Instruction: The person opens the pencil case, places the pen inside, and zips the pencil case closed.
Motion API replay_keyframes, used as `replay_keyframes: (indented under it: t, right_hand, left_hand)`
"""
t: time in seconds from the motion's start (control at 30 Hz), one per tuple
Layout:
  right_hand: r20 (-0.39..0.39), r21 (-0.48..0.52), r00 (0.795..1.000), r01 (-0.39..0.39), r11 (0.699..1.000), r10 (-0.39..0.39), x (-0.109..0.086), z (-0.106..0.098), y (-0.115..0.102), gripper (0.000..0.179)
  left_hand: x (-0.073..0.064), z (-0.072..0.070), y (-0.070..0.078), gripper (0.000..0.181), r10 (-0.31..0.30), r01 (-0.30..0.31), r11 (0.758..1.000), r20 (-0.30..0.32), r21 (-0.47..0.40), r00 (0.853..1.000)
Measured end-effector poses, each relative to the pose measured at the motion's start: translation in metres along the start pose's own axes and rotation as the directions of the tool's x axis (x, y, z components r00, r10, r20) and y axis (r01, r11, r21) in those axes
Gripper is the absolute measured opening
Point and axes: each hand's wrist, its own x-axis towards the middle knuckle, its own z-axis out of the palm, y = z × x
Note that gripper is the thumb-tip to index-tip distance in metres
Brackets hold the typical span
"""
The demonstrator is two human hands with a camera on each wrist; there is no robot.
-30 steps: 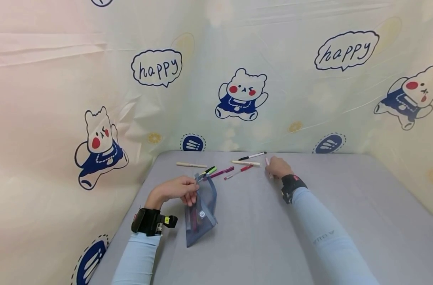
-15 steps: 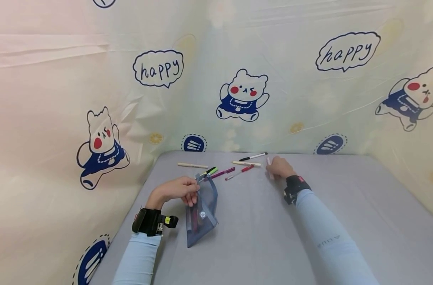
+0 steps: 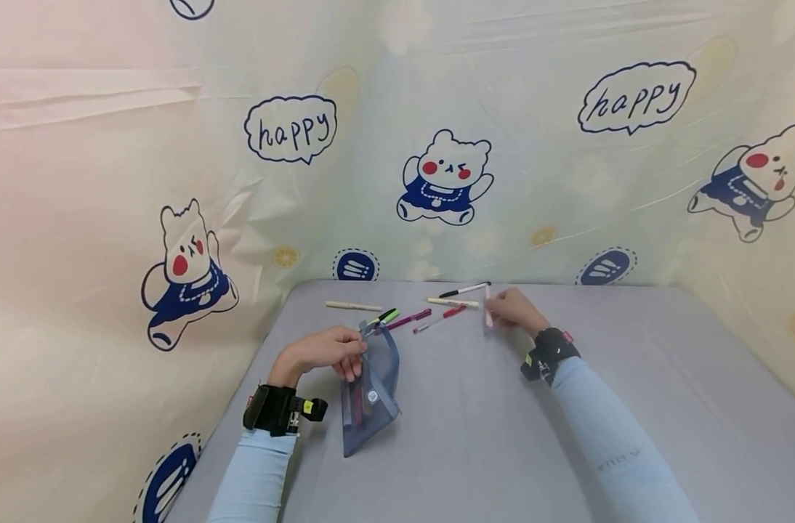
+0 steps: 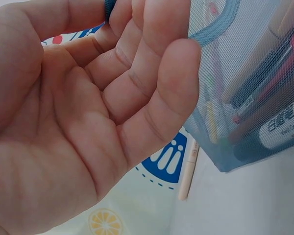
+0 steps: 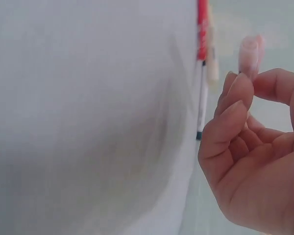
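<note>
My left hand (image 3: 325,350) grips the top edge of a blue-grey mesh pencil pouch (image 3: 381,407), which hangs tilted over the table. Through the mesh in the left wrist view, several pens and a white-labelled marker (image 4: 284,126) show inside. Farther back on the right, my right hand (image 3: 517,309) pinches a pink pen (image 5: 249,55) between thumb and fingertips. Seen from the head, that pink pen stands nearly upright beside the ends of the loose pens.
Loose pens lie along the back of the grey table (image 3: 502,436): a beige pen (image 3: 353,306), a purple pen (image 3: 407,319), a red pen (image 3: 440,319), a cream pen (image 3: 453,301) and a black-and-white pen (image 3: 465,290). Green and black pens (image 3: 387,317) lie behind the pouch. Printed cloth hangs behind.
My right hand has lifted the pink pen a little and shifted slightly left with it; its wrist has turned. My left hand and the pouch stay in place.
</note>
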Motion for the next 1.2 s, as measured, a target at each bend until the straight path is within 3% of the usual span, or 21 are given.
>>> replay_keyframes:
  t: [0.5, 0.97, 1.2]
  right_hand:
    - [0.071, 0.143, 0.996, 0.04, 0.989, -0.05, -0.029, 0.017, -0.033, 0.029]
    - [0.162, 0.236, 0.97, 0.138, 0.962, -0.179, -0.046, 0.041, -0.054, 0.032]
    - [0.198, 0.259, 0.958, 0.15, 0.954, -0.205, -0.055, 0.05, -0.067, 0.028]
  left_hand:
    - [0.0, 0.0, 0.0, 0.03, 0.009, -0.009, 1.0, 0.002, -0.01, 1.0]
    - [0.001, 0.0, -0.001, 0.03, 0.007, -0.007, 1.0, 0.009, -0.006, 1.0]
    - [0.001, 0.0, -0.001, 0.031, 0.009, -0.009, 1.0, 0.002, -0.012, 1.0]
